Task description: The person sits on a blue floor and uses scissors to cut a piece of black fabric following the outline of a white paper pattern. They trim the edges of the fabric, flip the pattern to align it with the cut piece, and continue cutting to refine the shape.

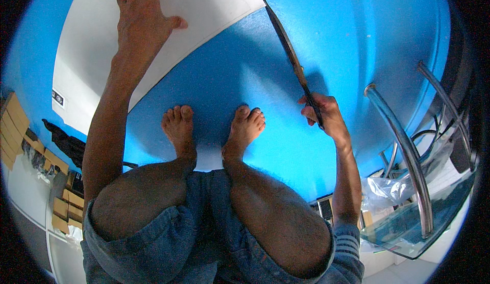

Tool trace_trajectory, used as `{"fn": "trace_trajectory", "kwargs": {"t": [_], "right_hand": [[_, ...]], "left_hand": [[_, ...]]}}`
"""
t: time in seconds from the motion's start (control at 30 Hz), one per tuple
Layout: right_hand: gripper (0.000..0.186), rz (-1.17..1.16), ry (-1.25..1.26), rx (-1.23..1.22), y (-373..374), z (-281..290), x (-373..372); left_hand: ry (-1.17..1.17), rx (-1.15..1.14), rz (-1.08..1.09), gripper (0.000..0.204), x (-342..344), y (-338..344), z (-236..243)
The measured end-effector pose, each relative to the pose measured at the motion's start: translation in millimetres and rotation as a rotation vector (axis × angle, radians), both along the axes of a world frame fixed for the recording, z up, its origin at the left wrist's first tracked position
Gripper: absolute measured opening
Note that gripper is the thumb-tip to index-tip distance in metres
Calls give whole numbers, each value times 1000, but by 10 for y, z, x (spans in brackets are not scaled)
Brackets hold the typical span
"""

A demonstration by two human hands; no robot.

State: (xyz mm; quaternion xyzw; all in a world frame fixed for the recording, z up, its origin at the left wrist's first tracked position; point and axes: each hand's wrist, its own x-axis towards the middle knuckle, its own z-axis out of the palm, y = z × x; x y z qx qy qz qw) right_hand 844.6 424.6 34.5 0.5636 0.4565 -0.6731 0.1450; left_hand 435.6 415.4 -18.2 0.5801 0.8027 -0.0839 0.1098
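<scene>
We look down along two bare forearms. At the upper left, the left hand [143, 23] is over a white panel [214, 10], with the thumb stretched out to the side and the fingers spread and a little bent; we cannot tell how firmly it presses, or if it touches at all. The right hand [329, 115] is closed around the lower end of a long dark strip [290, 51], pinching it between thumb and fingers. This strip slants away to the upper left and passes beside the right corner of the white panel; its exact kind we cannot tell. The panel lies on a blue surface [286, 151] and carries a small black-and-white label [58, 99] near its left corner.

Between the forearms we see a bare left foot [178, 128] and right foot [245, 131], apart from each other, and nearer to us the bent knees in denim shorts [148, 243]. On the right stand curved chrome tubes [403, 141] by a glass pane [398, 230], with clear plastic wrapping [385, 189] near them. On the left, a black cloth [66, 141] lies near cardboard boxes [15, 123].
</scene>
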Motion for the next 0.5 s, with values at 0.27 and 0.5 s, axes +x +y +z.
{"fn": "trace_trajectory", "kwargs": {"t": [0.27, 0.5], "right_hand": [[22, -24, 57, -3, -64, -129, 65], [30, -90, 145, -73, -73, -209, 131]], "left_hand": [[0, -6, 26, 104, 4, -3, 26], [-15, 21, 22, 103, -3, -28, -10]]}}
